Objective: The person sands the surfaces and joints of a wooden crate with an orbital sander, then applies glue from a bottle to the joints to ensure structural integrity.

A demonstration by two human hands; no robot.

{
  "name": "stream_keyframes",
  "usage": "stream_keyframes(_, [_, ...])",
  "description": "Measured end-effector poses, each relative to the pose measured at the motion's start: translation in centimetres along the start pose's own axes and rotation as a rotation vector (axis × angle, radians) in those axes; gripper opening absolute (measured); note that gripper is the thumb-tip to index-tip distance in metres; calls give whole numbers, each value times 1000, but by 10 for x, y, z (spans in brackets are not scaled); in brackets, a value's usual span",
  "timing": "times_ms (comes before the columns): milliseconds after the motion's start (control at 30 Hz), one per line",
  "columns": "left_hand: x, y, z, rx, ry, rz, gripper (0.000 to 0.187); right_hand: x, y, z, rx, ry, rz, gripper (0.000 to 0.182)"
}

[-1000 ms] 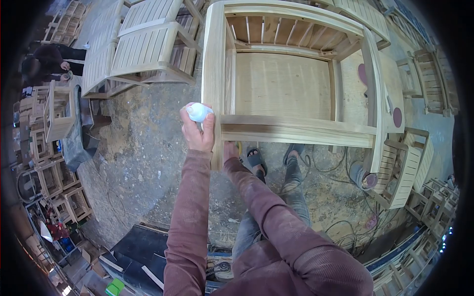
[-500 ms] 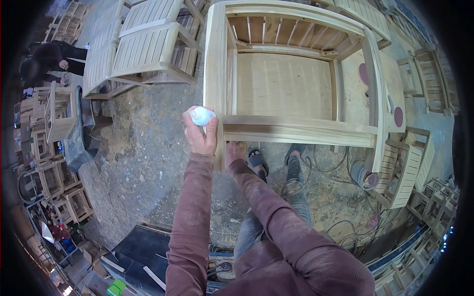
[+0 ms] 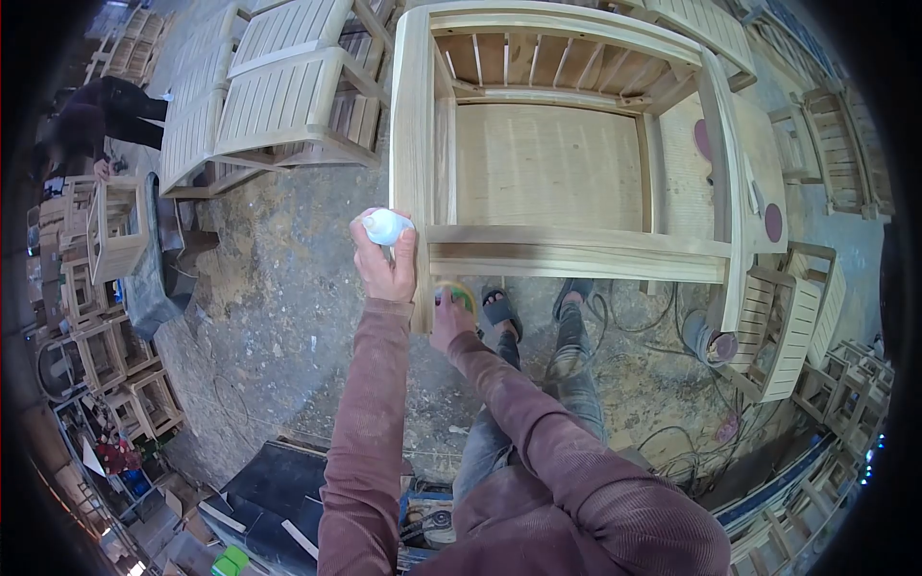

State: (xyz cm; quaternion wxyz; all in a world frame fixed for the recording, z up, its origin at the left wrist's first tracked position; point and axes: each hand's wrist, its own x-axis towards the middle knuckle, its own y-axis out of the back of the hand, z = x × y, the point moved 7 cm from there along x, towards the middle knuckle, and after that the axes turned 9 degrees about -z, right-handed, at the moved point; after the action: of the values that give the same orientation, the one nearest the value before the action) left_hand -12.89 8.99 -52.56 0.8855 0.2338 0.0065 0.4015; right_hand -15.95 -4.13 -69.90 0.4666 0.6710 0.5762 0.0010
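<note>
My left hand (image 3: 386, 267) grips a small white bottle (image 3: 386, 227), held upside down against the near-left corner of a pale wooden chair frame (image 3: 576, 252). Just below that corner, my right hand (image 3: 446, 319) holds a small round yellow-green object (image 3: 458, 293) against the underside of the frame's leg. Both sleeves are dusty reddish-brown. My sandalled feet (image 3: 499, 310) stand on the concrete floor under the frame's front rail.
Slatted wooden chairs (image 3: 279, 96) are stacked at the upper left. Another person (image 3: 91, 120) bends over small wooden frames at the far left. A sander (image 3: 713, 343) and loose cables lie on the floor to the right. Maroon sanding discs (image 3: 773, 223) rest on a board.
My right hand has dropped a little from behind the frame's leg, and the yellow-green object in it has come into sight. My left hand and the bottle have barely moved.
</note>
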Motion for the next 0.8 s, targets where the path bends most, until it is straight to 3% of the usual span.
stream_keyframes(200, [2, -2, 4, 19, -4, 5, 33, 13, 1, -5, 47, 0, -66, 41])
stream_keyframes(300, [0, -2, 2, 19, 7, -2, 33, 28, 2, -2, -4, -40, 26, 43])
stream_keyframes(400, [2, -3, -1, -7, 28, -6, 32, 26, 11, 2, -129, 59, 164, 46])
stream_keyframes(500, [2, -3, 0, -1, 49, -16, 30, 6, 10, 18, -50, 49, 137, 48])
stream_keyframes(600, [4, -3, 1, 29, 31, -28, 30, 4, -2, 22, -32, 68, -50, 50])
stream_keyframes(700, [4, -5, 2, 24, 42, -31, 30, 16, -1, 9, -61, 106, -18, 49])
stream_keyframes(800, [3, -5, 1, 47, 14, -26, 33, 27, 14, 1, 7, 32, 175, 44])
